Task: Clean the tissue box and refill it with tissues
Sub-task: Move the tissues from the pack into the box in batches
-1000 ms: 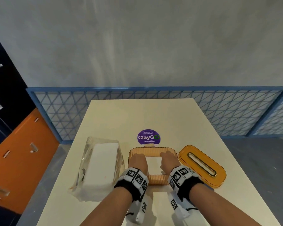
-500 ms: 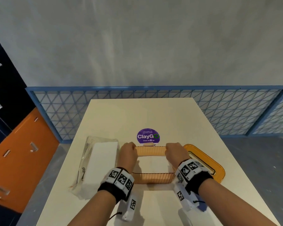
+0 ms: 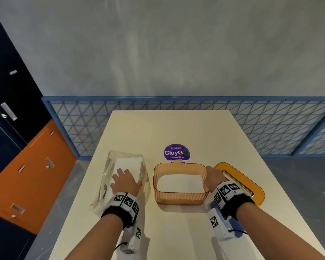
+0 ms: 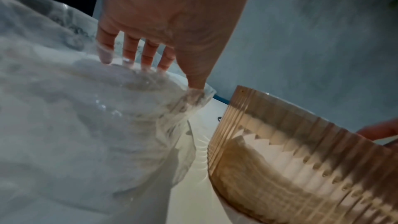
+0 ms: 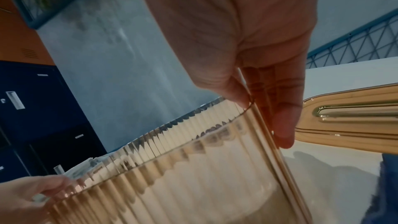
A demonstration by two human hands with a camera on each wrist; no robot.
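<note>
The amber ribbed tissue box (image 3: pixel 180 197) stands open on the cream table (image 3: pixel 176 237), with a white stack of tissues (image 3: pixel 179 182) lying inside. My right hand (image 3: pixel 213 178) pinches its right wall, thumb inside and fingers outside (image 5: pixel 282 125). The box's amber slotted lid (image 3: pixel 251 186) lies flat just right of that hand. Left of the box is a clear plastic pack of white tissues (image 3: pixel 128 164). My left hand (image 3: pixel 125 182) rests on top of the pack with its fingers spread; its fingers (image 4: pixel 148 54) touch the plastic in the left wrist view.
A purple round ClayGo sticker (image 3: pixel 176 152) sits on the table behind the box. Something blue (image 5: pixel 387 185) lies partly hidden under my right wrist. A blue lattice railing (image 3: pixel 176 124) runs past the table's far edge. Dark blue and orange lockers (image 3: pixel 26 175) stand at the left.
A second ago both hands were inside the box on the tissues, then they gripped its two sides. My left hand has since moved left onto the tissue pack; the right stays on the right wall.
</note>
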